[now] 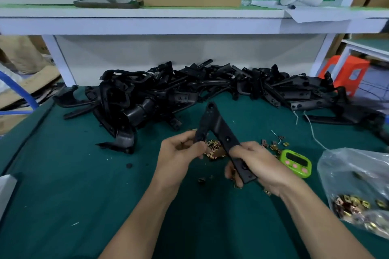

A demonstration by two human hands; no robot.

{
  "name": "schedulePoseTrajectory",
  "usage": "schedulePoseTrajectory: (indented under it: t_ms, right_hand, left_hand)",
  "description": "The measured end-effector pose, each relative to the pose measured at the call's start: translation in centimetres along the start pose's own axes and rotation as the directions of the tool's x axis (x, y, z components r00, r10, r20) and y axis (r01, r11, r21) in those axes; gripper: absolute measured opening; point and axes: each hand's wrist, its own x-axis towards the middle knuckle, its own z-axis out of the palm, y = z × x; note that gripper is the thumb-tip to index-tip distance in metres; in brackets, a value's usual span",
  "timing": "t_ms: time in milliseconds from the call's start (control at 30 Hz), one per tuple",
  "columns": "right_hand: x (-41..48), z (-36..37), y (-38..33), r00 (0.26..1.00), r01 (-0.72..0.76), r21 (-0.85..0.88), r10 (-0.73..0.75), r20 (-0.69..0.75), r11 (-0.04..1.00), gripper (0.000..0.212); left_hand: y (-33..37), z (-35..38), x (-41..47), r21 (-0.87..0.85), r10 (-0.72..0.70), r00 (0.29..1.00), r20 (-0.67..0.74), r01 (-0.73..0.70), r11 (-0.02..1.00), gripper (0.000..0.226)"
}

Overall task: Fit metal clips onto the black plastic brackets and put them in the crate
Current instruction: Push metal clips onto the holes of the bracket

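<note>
Black bracket (222, 130) is held above desk (84, 195), over loose metal clips (214, 149). Short arm is pinched in L hand (181, 151) grip, long arm clasped in R hand (261, 166) grip; clip in L fingers possibly, too blurred.

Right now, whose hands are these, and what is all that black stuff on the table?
There is no machine here, just a person working. The one picture comes from a camera worn on their head, looking down, so you see their arms as they do. Both the left hand and the right hand hold one black bracket, a bent plastic piece, above the green table. Behind it lies a big pile of brackets. Under the hands are small loose metal clips, and more sit in a clear bag on the right. The green thing beside it is a little timer.
</note>
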Motion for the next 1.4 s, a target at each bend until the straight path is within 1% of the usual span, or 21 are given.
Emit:
schedulePoseTrajectory:
  t_ms: [67, 100, 167, 200, 233, 267, 333, 400, 433, 467, 533, 667, 833, 933, 1000, 1067, 1133, 1200, 1267, 1333, 1400]
  right_hand:
    - [0.1, 0.0, 0.0, 0.976, 0.062, -0.288, -0.118, -0.183, 0.956, 0.014]
    - [0.0, 0.2, 0.0, 0.935, 0.050, -0.486, -0.212, -0.285, 0.873, 0.016]
    - [-0.1, 0.9, 0.3, 0.810, -0.129, -0.803, -0.405, -0.423, 0.581, 0.028]
    - [-0.1, 1.4, 0.3, 0.751, -0.225, -0.861, -0.481, -0.452, 0.457, 0.036]
    - [-0.1, 1.8, 0.3, 0.719, -0.274, -0.878, -0.523, -0.458, 0.392, 0.041]
    - [0.2, 2.1, 0.3, 0.706, -0.275, -0.888, -0.549, -0.447, 0.368, 0.042]
    - [0.6, 2.3, 0.6, 0.707, -0.255, -0.898, -0.563, -0.427, 0.359, 0.033]
    - [1.1, 2.0, 1.0, 0.726, -0.251, -0.894, -0.539, -0.427, 0.371, 0.027]
    - [1.3, 1.8, 1.3, 0.736, -0.249, -0.883, -0.515, -0.440, 0.398, 0.025]
    - [1.5, 1.6, 1.6, 0.742, -0.247, -0.865, -0.489, -0.458, 0.436, 0.023]
    - [1.9, 1.1, 2.0, 0.754, -0.250, -0.831, -0.439, -0.489, 0.497, 0.022]
    - [2.3, 0.7, 2.2, 0.761, -0.246, -0.790, -0.393, -0.516, 0.561, 0.006]
    - [2.2, 0.9, 2.1, 0.794, -0.226, -0.765, -0.341, -0.504, 0.603, 0.017]
    - [2.2, 1.0, 2.1, 0.802, -0.213, -0.762, -0.336, -0.494, 0.612, 0.017]
    - [2.3, 0.9, 2.1, 0.805, -0.207, -0.757, -0.331, -0.492, 0.620, 0.017]
    - [2.3, 0.8, 2.1, 0.806, -0.209, -0.752, -0.325, -0.494, 0.625, 0.019]
    - [2.3, 0.7, 2.2, 0.805, -0.206, -0.752, -0.329, -0.494, 0.626, 0.023]
    - [2.3, 0.7, 2.2, 0.802, -0.201, -0.750, -0.334, -0.496, 0.630, 0.026]
    - [2.3, 0.6, 2.2, 0.798, -0.197, -0.745, -0.337, -0.499, 0.637, 0.026]
    - [2.4, 0.5, 2.3, 0.796, -0.189, -0.740, -0.340, -0.501, 0.645, 0.024]
    - [2.4, 0.4, 2.4, 0.792, -0.176, -0.736, -0.350, -0.500, 0.654, 0.020]
  left_hand:
    - [0.0, 0.1, 0.0, 0.018, 0.009, 1.000, 0.010, -0.009, 1.000, 0.009]
    - [-0.1, 0.3, 0.0, 0.048, 0.018, 1.000, 0.015, -0.019, 0.999, 0.014]
    - [-0.3, 0.6, -0.1, 0.083, 0.018, 0.999, 0.049, -0.022, 0.996, 0.019]
    - [-0.3, 0.7, -0.2, 0.094, 0.007, 0.997, 0.076, -0.014, 0.995, 0.020]
    - [-0.4, 0.9, -0.3, 0.109, -0.007, 0.994, 0.109, -0.005, 0.994, 0.021]
    - [-0.4, 1.2, -0.4, 0.114, -0.022, 0.990, 0.136, 0.006, 0.993, 0.020]
    - [-0.3, 1.3, -0.3, 0.090, -0.043, 0.990, 0.134, 0.031, 0.995, 0.014]
    - [-0.7, 0.8, 0.2, 0.082, -0.090, 0.996, 0.007, 0.089, 0.993, 0.036]
    - [-0.9, 0.2, 0.4, 0.165, -0.105, 0.991, -0.086, 0.119, 0.979, 0.043]
    - [-1.0, -0.5, 0.6, 0.307, -0.095, 0.981, -0.168, 0.144, 0.941, 0.043]
    - [-1.5, -1.6, 0.7, 0.603, -0.022, 0.971, -0.237, 0.165, 0.780, 0.038]
    - [-2.9, -1.7, 0.8, 0.835, -0.043, 0.985, -0.165, 0.163, 0.525, 0.028]
    - [-3.5, -0.5, 0.9, 0.907, 0.047, 0.999, -0.011, -0.010, 0.422, 0.040]
    - [-3.7, 0.7, 1.0, 0.927, 0.019, 0.998, 0.062, -0.065, 0.370, 0.036]
    - [-3.7, 1.1, 1.1, 0.919, 0.029, 0.998, 0.055, -0.061, 0.389, 0.027]
    - [-3.5, 1.0, 1.0, 0.881, 0.042, 0.999, 0.024, -0.041, 0.471, 0.014]
    - [-3.6, 0.9, 1.0, 0.847, 0.018, 1.000, 0.014, -0.022, 0.531, 0.016]
    - [-3.7, 0.9, 0.9, 0.843, 0.012, 1.000, 0.014, -0.019, 0.537, 0.022]
    - [-3.5, 1.1, 0.7, 0.817, 0.073, 0.997, -0.028, -0.019, 0.577, 0.026]
    - [-3.0, 1.2, 0.7, 0.703, 0.130, 0.981, -0.144, 0.009, 0.711, 0.027]
    - [-2.4, 0.9, 0.9, 0.529, 0.121, 0.953, -0.277, 0.047, 0.847, 0.031]
